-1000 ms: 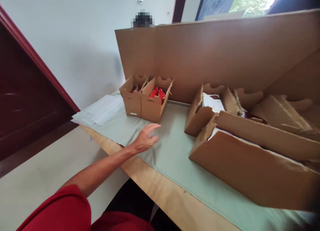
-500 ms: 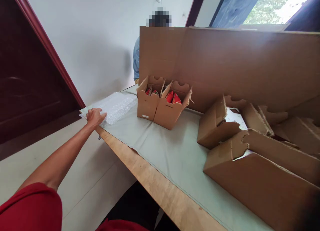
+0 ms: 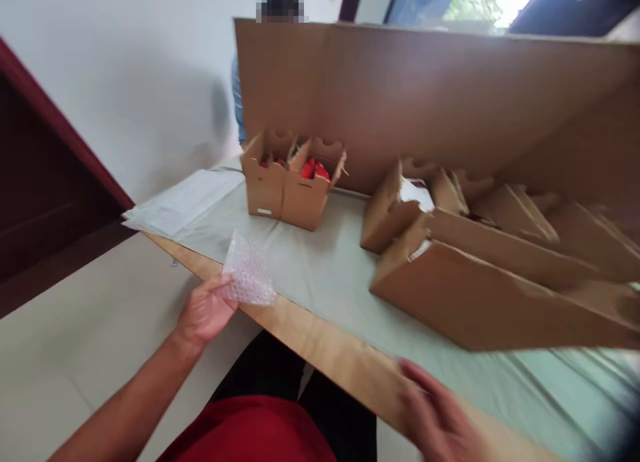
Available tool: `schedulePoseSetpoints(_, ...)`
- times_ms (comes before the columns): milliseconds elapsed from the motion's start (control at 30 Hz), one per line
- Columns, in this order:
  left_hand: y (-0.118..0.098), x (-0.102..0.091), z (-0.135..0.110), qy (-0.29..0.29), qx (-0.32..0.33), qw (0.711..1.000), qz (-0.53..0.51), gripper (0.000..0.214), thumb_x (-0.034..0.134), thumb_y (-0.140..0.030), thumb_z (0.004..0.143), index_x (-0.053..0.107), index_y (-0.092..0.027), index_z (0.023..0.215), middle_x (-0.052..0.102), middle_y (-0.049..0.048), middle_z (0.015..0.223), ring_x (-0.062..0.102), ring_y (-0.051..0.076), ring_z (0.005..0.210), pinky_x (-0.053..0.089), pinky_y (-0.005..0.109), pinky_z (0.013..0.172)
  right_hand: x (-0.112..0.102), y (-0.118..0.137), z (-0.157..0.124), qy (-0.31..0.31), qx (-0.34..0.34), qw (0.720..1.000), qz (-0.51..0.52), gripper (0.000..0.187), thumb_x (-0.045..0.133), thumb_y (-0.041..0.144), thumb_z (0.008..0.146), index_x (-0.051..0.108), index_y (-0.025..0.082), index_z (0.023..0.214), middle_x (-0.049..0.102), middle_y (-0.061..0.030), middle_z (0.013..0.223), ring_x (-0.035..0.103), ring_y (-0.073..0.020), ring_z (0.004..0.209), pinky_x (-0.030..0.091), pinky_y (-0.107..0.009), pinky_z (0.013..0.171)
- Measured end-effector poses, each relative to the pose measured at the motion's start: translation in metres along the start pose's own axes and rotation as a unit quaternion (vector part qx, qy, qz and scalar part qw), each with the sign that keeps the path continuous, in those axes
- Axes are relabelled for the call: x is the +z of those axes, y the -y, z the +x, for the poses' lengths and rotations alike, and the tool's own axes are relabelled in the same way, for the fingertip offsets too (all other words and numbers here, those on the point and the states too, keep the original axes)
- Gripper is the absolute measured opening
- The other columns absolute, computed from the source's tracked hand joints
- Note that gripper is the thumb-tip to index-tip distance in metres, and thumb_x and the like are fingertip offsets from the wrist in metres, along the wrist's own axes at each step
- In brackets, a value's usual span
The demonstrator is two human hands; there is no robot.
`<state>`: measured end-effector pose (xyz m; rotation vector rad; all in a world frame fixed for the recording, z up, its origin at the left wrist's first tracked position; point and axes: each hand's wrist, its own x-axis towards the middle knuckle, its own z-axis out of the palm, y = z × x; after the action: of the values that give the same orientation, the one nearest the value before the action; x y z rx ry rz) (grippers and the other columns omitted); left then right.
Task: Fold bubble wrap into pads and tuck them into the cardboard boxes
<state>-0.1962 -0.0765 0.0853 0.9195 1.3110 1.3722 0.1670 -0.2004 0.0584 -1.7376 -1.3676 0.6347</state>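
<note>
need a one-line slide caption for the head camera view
Left hand holds a piece of bubble wrap near the table edge, right hand blurred, open cardboard boxes beyond.

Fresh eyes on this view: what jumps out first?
Probably the tall cardboard panel standing along the back of the table. Nearer, the left hand holds clear bubble wrap over the wooden front edge. Bright red items show inside a small box before the panel's left part.
</note>
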Motion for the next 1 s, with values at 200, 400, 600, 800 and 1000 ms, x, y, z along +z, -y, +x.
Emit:
schedulePoseSetpoints(200,0.031,0.078,-0.095,0.201,-0.151,0.96,-0.122,0.045,0.063,-0.049,0.082,0.074,-0.029,0.12,0.08,0.0066,0.108,0.069,0.035,0.119,0.053,0.057,0.109,0.065,0.045,-0.032,0.135,0.187,0.835,0.499,0.071,0.07,0.07,0.086,0.061,0.024,0.139,0.073,-0.0133,0.119,0.071,-0.0293,0.095,0.06,-0.038,0.065)
schedulePoseSetpoints(400,0.053,0.113,-0.155,0.343,-0.297,0.883,-0.119,0.043,0.087,-0.043,0.07,0.077,-0.025,0.107,0.079,0.0085,0.109,0.073,0.029,0.102,0.056,0.047,0.096,0.029,0.03,-0.016,-0.042,0.147,0.876,0.458,0.048,0.089,0.043,0.072,0.072,0.024,0.113,0.071,-0.0003,0.086,0.064,-0.0172,0.077,0.055,-0.028,0.072)
schedulePoseSetpoints(600,0.045,0.11,-0.16,0.514,-0.289,0.807,0.039,0.024,0.081,-0.041,0.08,0.075,-0.022,0.093,0.076,0.0122,0.114,0.073,0.026,0.099,0.055,0.037,0.086,-0.046,0.003,0.011,0.037,-0.007,0.985,0.171,0.02,0.071,0.036,0.087,0.078,0.024,0.102,0.077,-0.0032,0.096,0.07,-0.0216,0.09,0.057,-0.037,0.087)
schedulePoseSetpoints(800,0.035,0.133,-0.109,0.37,0.155,0.886,0.231,0.006,0.071,-0.027,0.083,0.075,-0.03,0.087,0.078,0.0066,0.105,0.07,0.029,0.103,0.055,0.045,0.095,-0.087,-0.05,0.047,-0.002,-0.044,0.992,-0.114,0.023,0.059,0.019,0.086,0.08,0.024,0.093,0.079,-0.0043,0.097,0.072,-0.024,0.091,0.057,-0.04,0.087)
schedulePoseSetpoints(1000,0.064,0.169,-0.062,0.345,0.341,0.784,0.389,0.019,0.057,-0.025,0.09,0.075,-0.025,0.099,0.073,0.0122,0.119,0.064,0.033,0.113,0.051,0.051,0.099,-0.066,-0.067,0.041,-0.084,-0.096,0.974,-0.186,0.023,0.056,0.02,0.095,0.079,0.024,0.093,0.076,-0.0074,0.104,0.068,-0.0267,0.098,0.053,-0.043,0.09)
